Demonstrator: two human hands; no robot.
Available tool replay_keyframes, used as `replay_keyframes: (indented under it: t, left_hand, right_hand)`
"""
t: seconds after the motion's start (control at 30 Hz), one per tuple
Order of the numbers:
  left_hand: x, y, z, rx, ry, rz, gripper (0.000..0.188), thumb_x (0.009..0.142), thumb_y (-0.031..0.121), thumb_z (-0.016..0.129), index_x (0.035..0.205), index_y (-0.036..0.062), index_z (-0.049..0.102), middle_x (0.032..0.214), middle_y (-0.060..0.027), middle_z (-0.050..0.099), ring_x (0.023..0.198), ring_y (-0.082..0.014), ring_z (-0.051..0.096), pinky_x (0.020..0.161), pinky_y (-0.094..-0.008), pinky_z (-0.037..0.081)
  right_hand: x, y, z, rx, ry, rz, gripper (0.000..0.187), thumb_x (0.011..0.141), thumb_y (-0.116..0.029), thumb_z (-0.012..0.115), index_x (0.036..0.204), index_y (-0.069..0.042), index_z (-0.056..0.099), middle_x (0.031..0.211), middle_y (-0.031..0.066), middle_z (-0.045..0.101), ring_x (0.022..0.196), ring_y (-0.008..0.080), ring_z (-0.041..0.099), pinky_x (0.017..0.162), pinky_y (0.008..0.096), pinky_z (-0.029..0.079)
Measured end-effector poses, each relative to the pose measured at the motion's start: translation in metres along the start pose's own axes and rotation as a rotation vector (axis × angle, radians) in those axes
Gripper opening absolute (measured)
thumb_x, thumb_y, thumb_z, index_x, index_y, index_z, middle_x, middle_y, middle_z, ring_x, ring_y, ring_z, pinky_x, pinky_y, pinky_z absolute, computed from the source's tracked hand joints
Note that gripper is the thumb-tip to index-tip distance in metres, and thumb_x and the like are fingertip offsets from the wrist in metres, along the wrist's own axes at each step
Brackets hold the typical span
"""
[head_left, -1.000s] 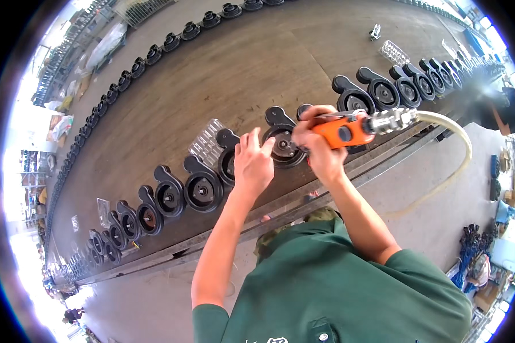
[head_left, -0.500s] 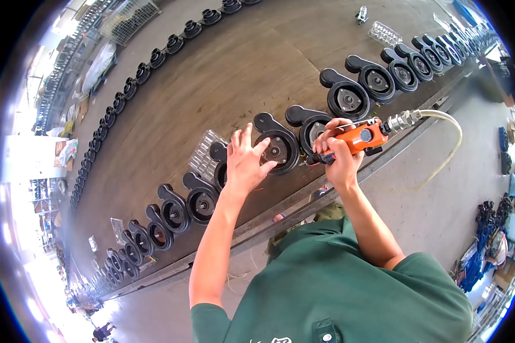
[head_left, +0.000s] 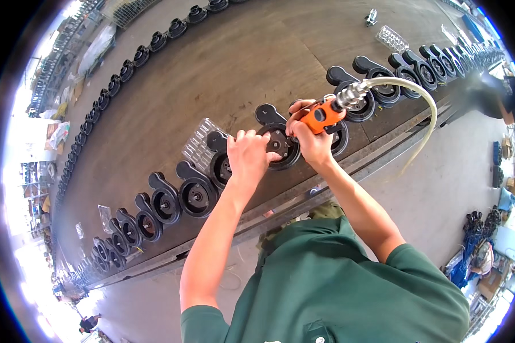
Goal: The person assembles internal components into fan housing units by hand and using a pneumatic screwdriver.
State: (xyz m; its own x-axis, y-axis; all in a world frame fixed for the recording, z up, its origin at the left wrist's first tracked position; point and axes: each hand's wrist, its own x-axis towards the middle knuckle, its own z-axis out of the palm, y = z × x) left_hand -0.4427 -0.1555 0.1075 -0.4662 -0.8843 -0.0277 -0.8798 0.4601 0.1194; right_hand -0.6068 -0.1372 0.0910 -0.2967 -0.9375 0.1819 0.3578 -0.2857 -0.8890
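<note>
**Right hand on orange tool, left hand at middle housing**

Using the middle housing [head_left: 280, 137], the round black one between the two hands, as my reference. It lies on the brown table [head_left: 280, 63], near the edge on the wearer's side, round lobe pointing away from the wearer.

Left hand [head_left: 248, 157]: I have it at the left side of the middle housing. Thumb and index are apart, both reaching over its round recess. Thumb looks to be on the inner disc; I can't confirm firm contact.

Right hand [head_left: 312, 137]: right side of the middle housing, fingers clamped around the orange tool [head_left: 324, 116]. Front end of the tool is hidden by the hand, so I can't tell if it touches the housing. Metal coupling [head_left: 352, 94] sits at its rear, farther right of the housing; pale hose [head_left: 430, 108] arcs off it.

Neighbours: left housing [head_left: 218, 163] just left of the middle one, partly behind the left hand. Right housing [head_left: 341, 140] just right, partly behind the right hand. Clear plastic tray [head_left: 202, 142] is left of the middle housing, beyond the left one.
</note>
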Motion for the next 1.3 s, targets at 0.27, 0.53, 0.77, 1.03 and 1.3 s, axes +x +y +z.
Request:
replay_keyframes:
  t: [0.27,0.53,0.77,1.03,1.3]
  left_hand:
    - [-0.001,0.001,0.003,0.05,-0.076,-0.031,0.051,0.069,0.047,0.088,0.111,0.0181,0.081,0.093,-0.0064,0.071,0.1,-0.0251,0.068,0.088,-0.0415,0.047]
    - [0.005,0.007,-0.001,0.063,-0.193,-0.093,0.043,0.075,0.045,0.086,0.108,0.0185,0.08,0.102,-0.0069,0.072,0.106,-0.0251,0.069,0.095,-0.0432,0.048]
    - [0.003,0.004,0.003,0.051,-0.163,-0.087,0.043,0.074,0.046,0.087,0.106,0.0191,0.08,0.101,-0.0078,0.072,0.104,-0.0258,0.069,0.095,-0.0443,0.048]
    - [0.015,-0.012,0.002,-0.038,-0.196,-0.051,0.045,0.071,0.049,0.089,0.107,0.0214,0.082,0.099,-0.0069,0.072,0.102,-0.0265,0.069,0.094,-0.0439,0.048]
    - [0.002,0.002,0.006,0.033,-0.153,-0.074,0.043,0.076,0.046,0.086,0.11,0.0207,0.081,0.101,-0.0072,0.072,0.104,-0.0257,0.069,0.095,-0.0429,0.048]
  right_hand:
    - [0.007,0.011,0.007,-0.038,-0.038,-0.003,0.026,0.085,0.009,0.056,0.111,0.004,0.056,0.08,0.0066,0.062,0.069,0.014,0.061,0.066,0.028,0.052]
    - [0.03,0.007,0.016,-0.105,-0.058,-0.052,0.023,0.084,0.006,0.055,0.107,0.002,0.057,0.078,0.0057,0.061,0.068,0.0151,0.062,0.065,0.0283,0.051]
    - [0.034,0.012,0.019,-0.028,-0.015,-0.043,0.019,0.081,0.005,0.06,0.1,0.004,0.063,0.075,0.0034,0.065,0.064,0.0094,0.063,0.06,0.025,0.051]
    - [0.041,0.009,0.026,-0.337,-0.2,-0.22,0.008,0.076,0.0,0.066,0.084,0.0,0.065,0.069,-0.0006,0.063,0.065,0.0052,0.058,0.062,0.0252,0.049]
    - [0.035,0.016,0.016,-0.196,-0.116,-0.097,0.012,0.078,0.003,0.064,0.09,0.002,0.065,0.077,-0.0003,0.065,0.07,0.0065,0.06,0.064,0.0249,0.051]
